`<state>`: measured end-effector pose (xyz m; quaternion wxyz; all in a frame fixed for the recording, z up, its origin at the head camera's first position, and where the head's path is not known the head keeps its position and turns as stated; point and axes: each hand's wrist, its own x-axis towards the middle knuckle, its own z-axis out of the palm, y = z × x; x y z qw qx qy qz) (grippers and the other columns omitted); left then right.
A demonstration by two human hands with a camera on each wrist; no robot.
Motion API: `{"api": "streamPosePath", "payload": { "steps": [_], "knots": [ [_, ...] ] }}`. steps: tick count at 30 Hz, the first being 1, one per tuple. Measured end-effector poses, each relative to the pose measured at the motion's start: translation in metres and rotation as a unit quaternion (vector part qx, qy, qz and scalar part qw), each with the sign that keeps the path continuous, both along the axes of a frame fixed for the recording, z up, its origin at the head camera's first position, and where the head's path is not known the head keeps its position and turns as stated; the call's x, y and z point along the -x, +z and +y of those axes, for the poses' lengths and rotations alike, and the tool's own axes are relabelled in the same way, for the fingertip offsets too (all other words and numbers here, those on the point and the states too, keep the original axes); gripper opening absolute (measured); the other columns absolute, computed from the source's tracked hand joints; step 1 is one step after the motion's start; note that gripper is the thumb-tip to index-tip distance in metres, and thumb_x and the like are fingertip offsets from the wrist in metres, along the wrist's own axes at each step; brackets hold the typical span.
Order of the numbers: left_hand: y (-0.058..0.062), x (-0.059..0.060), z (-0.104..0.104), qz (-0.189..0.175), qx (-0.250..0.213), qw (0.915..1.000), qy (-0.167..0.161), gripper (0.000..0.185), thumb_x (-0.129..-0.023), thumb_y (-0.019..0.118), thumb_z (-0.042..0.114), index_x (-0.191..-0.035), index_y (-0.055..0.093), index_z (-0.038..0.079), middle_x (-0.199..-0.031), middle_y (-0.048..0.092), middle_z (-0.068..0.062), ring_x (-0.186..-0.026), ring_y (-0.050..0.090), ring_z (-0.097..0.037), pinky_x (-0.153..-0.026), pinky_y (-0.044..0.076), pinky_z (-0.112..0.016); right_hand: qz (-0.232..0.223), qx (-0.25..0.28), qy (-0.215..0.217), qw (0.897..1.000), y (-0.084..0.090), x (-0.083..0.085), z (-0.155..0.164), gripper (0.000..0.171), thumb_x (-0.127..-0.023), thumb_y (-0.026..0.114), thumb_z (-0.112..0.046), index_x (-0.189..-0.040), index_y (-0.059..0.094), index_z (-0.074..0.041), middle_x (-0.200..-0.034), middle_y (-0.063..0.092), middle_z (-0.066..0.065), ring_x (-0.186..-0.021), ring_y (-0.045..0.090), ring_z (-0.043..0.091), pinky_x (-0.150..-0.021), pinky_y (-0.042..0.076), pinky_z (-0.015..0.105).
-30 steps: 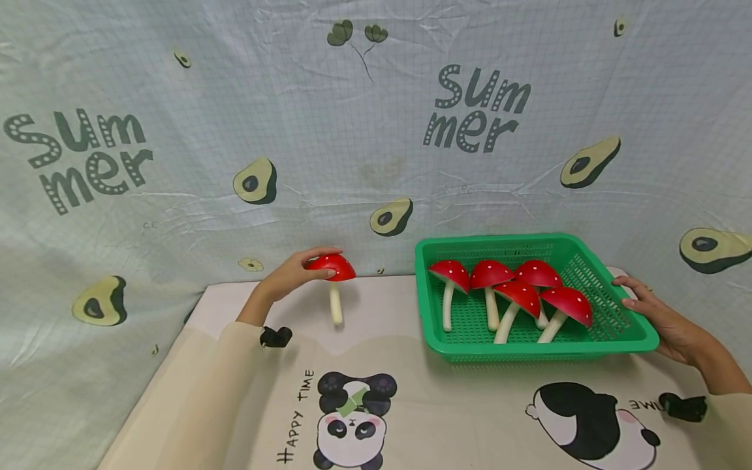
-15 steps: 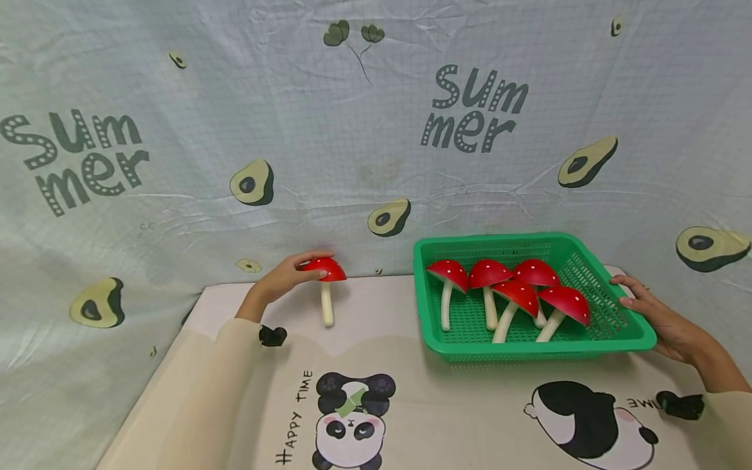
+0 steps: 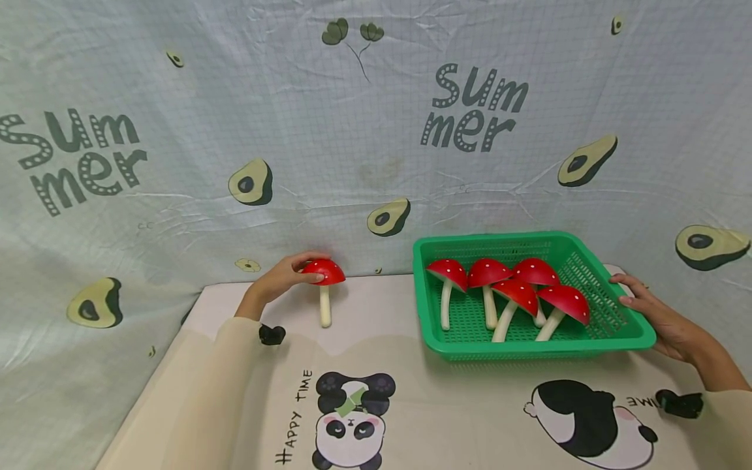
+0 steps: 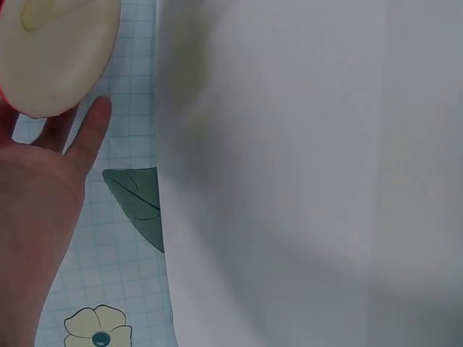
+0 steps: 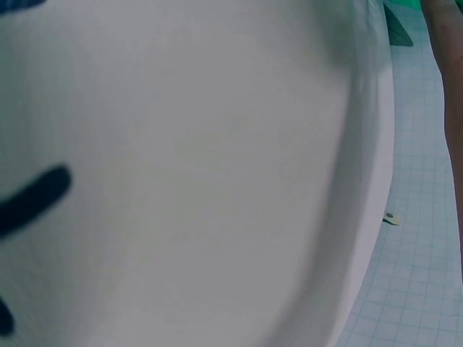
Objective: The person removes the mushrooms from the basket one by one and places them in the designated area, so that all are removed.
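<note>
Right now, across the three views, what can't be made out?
- Head view: whether the mushroom in the left hand touches the table; its stalk end is too small.
- Head view: the right hand grip on the basket; the rim hides the fingertips.
- Right wrist view: blurred cloth fills the frame, the hand cut off at the edge.

Basket on the table, right side, five mushrooms in it. Single mushroom stands on the table well left of the basket, near the back cloth. Left hand on its cap; right hand at basket's right rim.
</note>
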<state>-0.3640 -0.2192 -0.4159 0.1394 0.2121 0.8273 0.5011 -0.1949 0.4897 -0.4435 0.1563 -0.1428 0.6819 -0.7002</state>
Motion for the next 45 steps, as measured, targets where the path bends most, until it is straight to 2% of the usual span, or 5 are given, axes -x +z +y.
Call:
{"api": "streamPosePath", "payload": {
  "steps": [5, 13, 22, 37, 45],
  "knots": [
    [0.0, -0.001, -0.001, 0.01, 0.011, 0.9999, -0.002, 0.05, -0.095, 0.068, 0.017, -0.144, 0.057, 0.013, -0.151, 0.045, -0.013, -0.134, 0.04, -0.033, -0.104, 0.041, -0.046, -0.004, 0.007, 0.005, 1.0, 0.001, 0.0, -0.001, 0.037, -0.112, 0.022, -0.015, -0.139, 0.028, -0.038, -0.123, 0.059, -0.009, -0.098, 0.072, 0.02, -0.076, 0.062, 0.042],
    [-0.001, -0.001, 0.0, 0.006, -0.009, 0.9997, -0.02, 0.046, -0.096, 0.058, 0.008, -0.142, 0.058, 0.008, -0.15, 0.046, -0.015, -0.136, 0.038, -0.035, -0.107, 0.038, -0.049, -0.003, -0.01, -0.011, 1.0, 0.001, -0.001, -0.001, 0.037, -0.112, 0.023, -0.016, -0.139, 0.029, -0.04, -0.122, 0.057, -0.011, -0.096, 0.071, 0.019, -0.075, 0.063, 0.041],
    [-0.009, 0.0, 0.006, 0.031, 0.065, 0.9973, -0.01, 0.047, -0.095, 0.071, 0.03, -0.139, 0.061, 0.021, -0.151, 0.045, -0.01, -0.139, 0.037, -0.035, -0.112, 0.038, -0.057, -0.008, 0.001, -0.01, 1.0, 0.001, -0.001, -0.002, 0.037, -0.112, 0.024, -0.016, -0.139, 0.03, -0.04, -0.122, 0.058, -0.011, -0.097, 0.072, 0.02, -0.075, 0.062, 0.041],
    [-0.008, 0.006, 0.01, 0.045, 0.09, 0.9948, -0.01, 0.045, -0.092, 0.072, 0.02, -0.136, 0.063, 0.017, -0.147, 0.049, -0.015, -0.135, 0.041, -0.039, -0.108, 0.042, -0.059, -0.002, -0.008, -0.024, 1.0, 0.001, -0.003, -0.002, 0.036, -0.112, 0.025, -0.016, -0.138, 0.03, -0.04, -0.122, 0.058, -0.013, -0.095, 0.071, 0.019, -0.075, 0.063, 0.04],
    [-0.006, 0.006, 0.005, 0.037, 0.06, 0.9971, -0.03, 0.043, -0.09, 0.065, 0.012, -0.133, 0.065, 0.013, -0.145, 0.051, -0.014, -0.133, 0.042, -0.036, -0.107, 0.04, -0.054, -0.003, -0.013, -0.024, 1.0, 0.0, -0.003, -0.004, 0.036, -0.112, 0.025, -0.017, -0.138, 0.03, -0.041, -0.123, 0.056, -0.014, -0.096, 0.071, 0.018, -0.075, 0.062, 0.04]
  ]
}}
